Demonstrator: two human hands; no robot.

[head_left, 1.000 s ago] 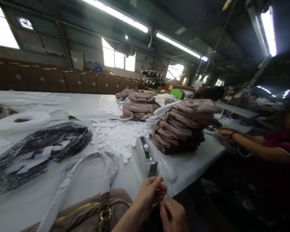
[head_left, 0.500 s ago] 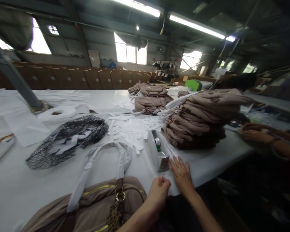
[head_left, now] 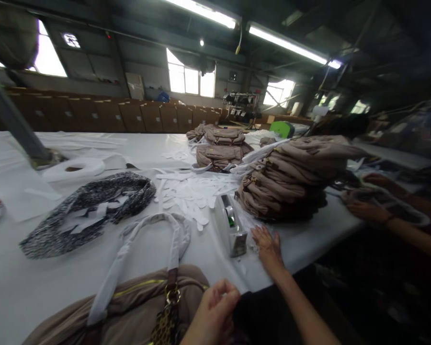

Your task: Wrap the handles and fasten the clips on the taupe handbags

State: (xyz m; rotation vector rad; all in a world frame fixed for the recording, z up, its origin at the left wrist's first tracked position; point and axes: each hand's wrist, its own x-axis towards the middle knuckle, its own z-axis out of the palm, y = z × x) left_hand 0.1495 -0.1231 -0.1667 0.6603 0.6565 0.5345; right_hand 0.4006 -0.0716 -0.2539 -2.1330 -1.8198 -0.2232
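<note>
My left hand [head_left: 220, 306] is closed in a pinch just right of a taupe handbag [head_left: 136, 304]; what it holds, if anything, is too small to make out. White wrapping covers the bag's handles, and a leopard-print tag [head_left: 162, 327] hangs from its gold ring. My right hand [head_left: 270, 250] lies with fingers stretched out on thin, clear-looking film [head_left: 250, 224]. To the left of those fingers stands a grey tape dispenser [head_left: 233, 235] with a green-cored roll.
Behind the dispenser rises a tall stack of taupe bags [head_left: 287, 179]. White paper strips [head_left: 192, 189] and a speckled cloth ring [head_left: 82, 211] with scraps lie on the white table [head_left: 10, 292]. A co-worker's hands [head_left: 368, 211] handle a bag at the right edge.
My left hand has come down and closer to me, away from the dispenser. The right hand stays beside the dispenser. The co-worker's hands now have a bag piece in view.
</note>
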